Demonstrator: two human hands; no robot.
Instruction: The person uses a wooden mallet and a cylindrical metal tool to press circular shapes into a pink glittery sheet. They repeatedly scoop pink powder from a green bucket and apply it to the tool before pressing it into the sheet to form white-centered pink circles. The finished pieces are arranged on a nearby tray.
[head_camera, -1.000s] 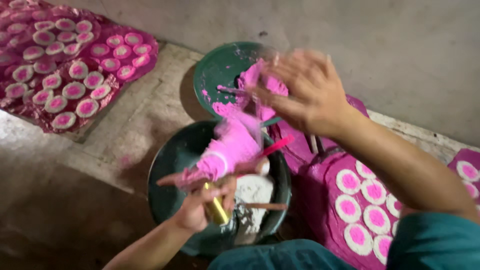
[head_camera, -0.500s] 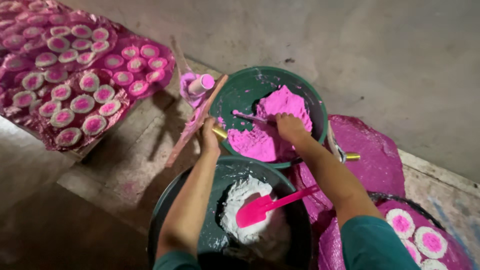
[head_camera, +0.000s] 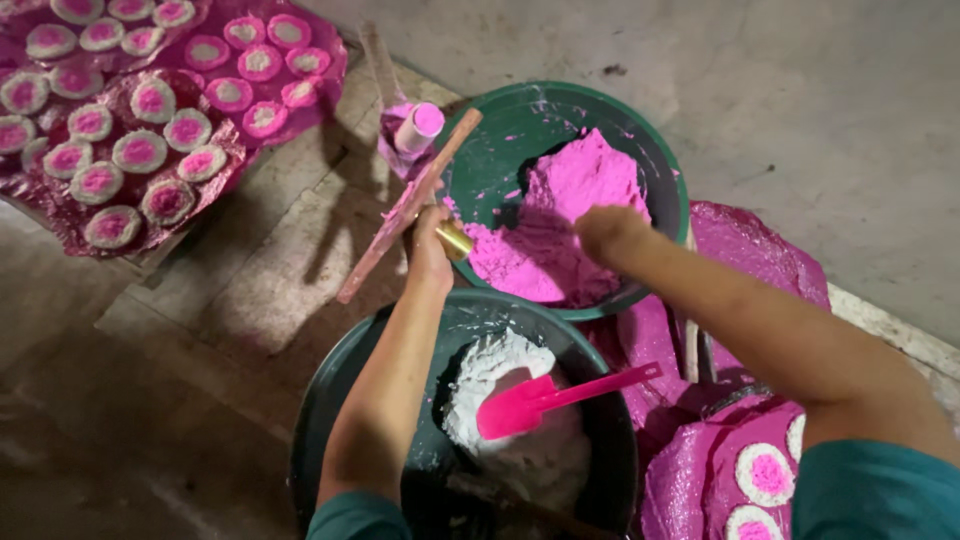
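The left hand (head_camera: 430, 245) is clenched around a small brass-coloured mould (head_camera: 455, 240) and, it seems, a long flat stick (head_camera: 405, 205) — at the rim of the green basin (head_camera: 500, 130). The right hand (head_camera: 605, 232) presses bunched fingers into pink powder (head_camera: 570, 190).

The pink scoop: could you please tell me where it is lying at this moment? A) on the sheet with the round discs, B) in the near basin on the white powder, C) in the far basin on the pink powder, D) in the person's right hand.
B: the pink scoop rests on the white powder in the near basin, and neither hand holds it.
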